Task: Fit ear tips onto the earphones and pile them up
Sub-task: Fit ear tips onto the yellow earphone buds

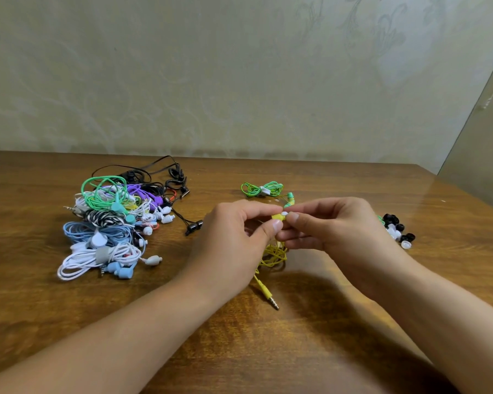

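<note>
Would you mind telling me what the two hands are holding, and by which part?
The left hand pinches the yellow earbud by its body; the right hand pinches a white ear tip at its nozzle.

head view | faces forward-down | close over table (325, 351) | wall (239, 81) behind

Bare table (296, 351) in front and along the far edge. Blocked left by a pile of earphones (111, 223), behind centre by a green earphone bundle (264, 189), right by loose ear tips (397, 230). Yellow cable (272, 255) under both hands.
</note>
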